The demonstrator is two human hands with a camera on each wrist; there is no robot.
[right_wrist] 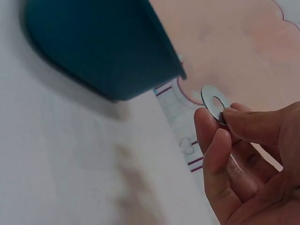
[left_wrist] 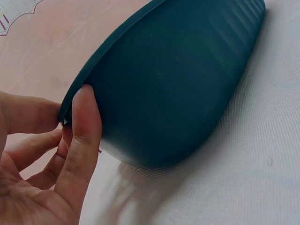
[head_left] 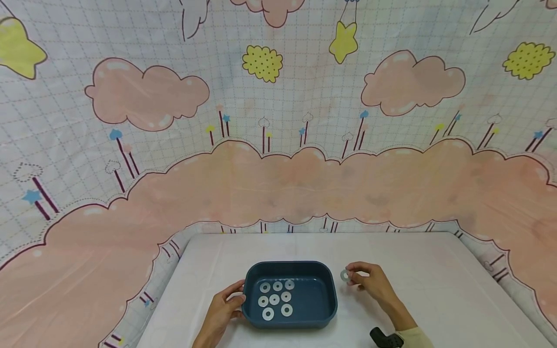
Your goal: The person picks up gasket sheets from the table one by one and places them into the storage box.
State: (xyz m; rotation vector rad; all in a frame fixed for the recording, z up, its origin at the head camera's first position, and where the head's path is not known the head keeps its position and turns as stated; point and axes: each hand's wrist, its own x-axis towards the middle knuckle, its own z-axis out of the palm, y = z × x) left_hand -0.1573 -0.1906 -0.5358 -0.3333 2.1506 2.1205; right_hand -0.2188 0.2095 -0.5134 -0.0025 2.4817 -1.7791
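Observation:
A dark blue plastic tray [head_left: 314, 299] stands on the white table, with several flat metal washers [head_left: 264, 311] lying spread over the left part of its floor. My left hand [head_left: 220, 307] grips the tray's left rim; in the left wrist view its thumb and fingers pinch the edge [left_wrist: 101, 58] and the outer wall fills much of the picture. Just outside the tray's right side, my right hand [head_left: 375, 286] pinches a single washer [right_wrist: 209, 98] between thumb and fingertip. That washer is held up in the air, its hole facing the camera.
White cloth covers the table [head_left: 391, 246], whose far edge lies beyond the tray. Behind hangs a patterned curtain [head_left: 304, 188] with clouds and stars. A black device [head_left: 385, 338] sits at the right wrist, by a pale sleeve [head_left: 415, 337].

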